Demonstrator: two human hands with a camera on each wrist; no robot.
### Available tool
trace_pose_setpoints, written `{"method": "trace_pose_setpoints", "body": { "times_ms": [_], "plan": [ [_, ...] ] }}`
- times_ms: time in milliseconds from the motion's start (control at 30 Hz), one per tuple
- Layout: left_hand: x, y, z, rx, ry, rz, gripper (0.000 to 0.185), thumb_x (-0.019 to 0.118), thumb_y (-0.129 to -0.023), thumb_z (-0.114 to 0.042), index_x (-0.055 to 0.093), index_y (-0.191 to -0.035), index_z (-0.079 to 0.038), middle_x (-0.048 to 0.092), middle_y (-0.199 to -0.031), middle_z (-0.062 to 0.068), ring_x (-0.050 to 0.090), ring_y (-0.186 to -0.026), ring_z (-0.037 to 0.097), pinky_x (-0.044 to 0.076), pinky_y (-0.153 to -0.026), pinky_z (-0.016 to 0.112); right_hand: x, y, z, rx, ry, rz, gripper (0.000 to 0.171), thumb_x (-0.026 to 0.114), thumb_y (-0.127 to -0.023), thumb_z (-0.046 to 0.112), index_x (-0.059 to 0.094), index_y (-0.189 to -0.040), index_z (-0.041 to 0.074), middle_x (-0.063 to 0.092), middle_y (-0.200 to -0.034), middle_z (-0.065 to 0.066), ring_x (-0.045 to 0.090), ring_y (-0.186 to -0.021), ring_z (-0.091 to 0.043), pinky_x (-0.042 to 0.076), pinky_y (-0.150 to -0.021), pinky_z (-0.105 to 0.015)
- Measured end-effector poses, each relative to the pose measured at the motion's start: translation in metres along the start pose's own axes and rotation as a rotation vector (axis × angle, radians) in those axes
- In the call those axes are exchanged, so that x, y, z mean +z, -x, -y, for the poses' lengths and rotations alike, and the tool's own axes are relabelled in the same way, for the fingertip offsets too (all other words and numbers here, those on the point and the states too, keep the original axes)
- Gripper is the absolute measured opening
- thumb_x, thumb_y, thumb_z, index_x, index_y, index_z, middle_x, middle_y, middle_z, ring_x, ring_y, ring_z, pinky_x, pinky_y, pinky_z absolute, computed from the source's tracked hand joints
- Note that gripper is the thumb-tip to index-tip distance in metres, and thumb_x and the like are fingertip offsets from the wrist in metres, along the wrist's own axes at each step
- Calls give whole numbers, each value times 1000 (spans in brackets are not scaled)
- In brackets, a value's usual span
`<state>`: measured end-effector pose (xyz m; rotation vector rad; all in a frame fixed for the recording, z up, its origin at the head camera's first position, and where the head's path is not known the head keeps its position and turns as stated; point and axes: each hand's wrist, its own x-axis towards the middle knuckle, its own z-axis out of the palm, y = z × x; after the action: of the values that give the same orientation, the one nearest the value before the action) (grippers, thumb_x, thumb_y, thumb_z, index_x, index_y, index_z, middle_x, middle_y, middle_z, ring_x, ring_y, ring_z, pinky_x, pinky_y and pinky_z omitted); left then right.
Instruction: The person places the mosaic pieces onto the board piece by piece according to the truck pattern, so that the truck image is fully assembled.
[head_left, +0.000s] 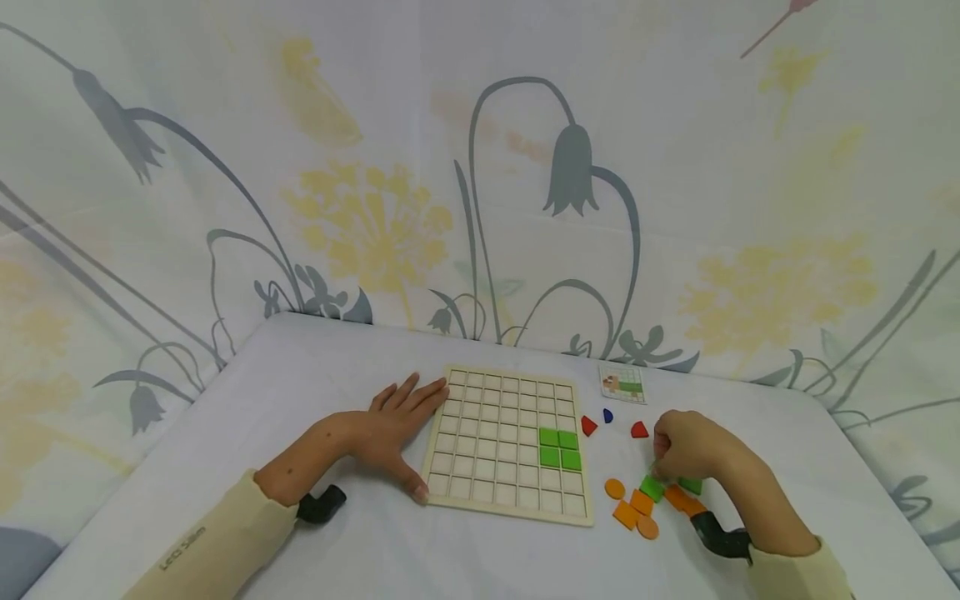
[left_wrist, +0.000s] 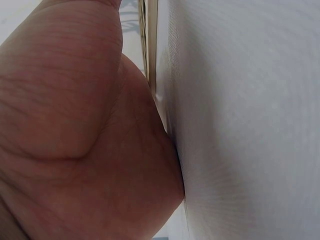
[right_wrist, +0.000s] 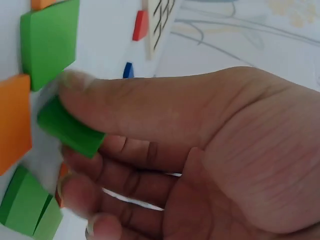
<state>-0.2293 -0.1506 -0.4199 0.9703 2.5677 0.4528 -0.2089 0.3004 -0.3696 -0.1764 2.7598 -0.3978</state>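
Note:
A pale wooden grid board [head_left: 487,417] lies on the white table, with several green squares [head_left: 559,449] set together in its cells near the right edge. My left hand [head_left: 393,425] is spread flat at the board's left side, fingertips and thumb right at its rim. To the right of the board, my right hand [head_left: 686,446] is over the loose pieces. Between its thumb and fingers it pinches a green block [right_wrist: 70,127], seen in the right wrist view. Just beside the thumb is another green block [right_wrist: 50,42].
Orange squares [head_left: 626,514] and round orange discs [head_left: 615,488] lie in front of the right hand. Red pieces [head_left: 588,426] and a small blue half-round [head_left: 608,415] lie behind them. A picture card [head_left: 623,383] is near the patterned cloth backdrop [head_left: 390,167].

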Motion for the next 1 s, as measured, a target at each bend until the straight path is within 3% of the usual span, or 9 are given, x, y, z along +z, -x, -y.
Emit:
{"method": "trace_pose_setpoints", "body": {
  "times_ms": [267, 433, 633, 800, 1000],
  "plan": [
    [-1, -1, -1, -3, -2, -1, 143, 87, -75, -71, 0, -172, -10, -9, -179, 6, -18, -162, 41, -3, -128, 64, 2, -2, 10, -247, -121, -88, 18, 84, -86, 3, 68, -89, 11, 60, -82, 0, 54, -76, -19, 50, -68, -31],
    [-1, 1, -1, -7, 11, 0, 143, 87, -75, -70, 1, -172, -10, -8, -179, 6, -18, -162, 42, -3, -128, 64, 12, -8, 22, -415, -234, -129, 10, 77, -94, 5, 73, -98, 13, 68, -92, 4, 61, -81, -13, 55, -73, -25],
    [2, 1, 1, -15, 4, -2, 143, 86, -75, -72, 0, -172, -12, -9, -179, 4, -18, -162, 41, -3, -128, 64, 24, -18, 34, -555, -376, -185, 10, 71, -101, 5, 76, -110, 8, 74, -108, -1, 70, -93, -13, 60, -82, -27],
    [2, 1, 2, -5, 3, 2, 144, 84, -74, -76, -1, -172, -13, -11, -179, 4, -20, -161, 41, -5, -128, 63, 34, -25, 48, -636, -441, -214, 14, 73, -100, 4, 77, -113, 5, 75, -108, -3, 71, -90, -16, 60, -80, -28],
    [6, -1, 9, 59, 64, -36, 144, 80, -73, -81, -1, -172, -14, -11, -179, 5, -21, -160, 43, -6, -126, 66, 43, -37, 66, -623, -432, -160, 12, 74, -99, 6, 76, -110, 7, 73, -102, 0, 67, -85, -14, 58, -77, -27]
  ]
}}
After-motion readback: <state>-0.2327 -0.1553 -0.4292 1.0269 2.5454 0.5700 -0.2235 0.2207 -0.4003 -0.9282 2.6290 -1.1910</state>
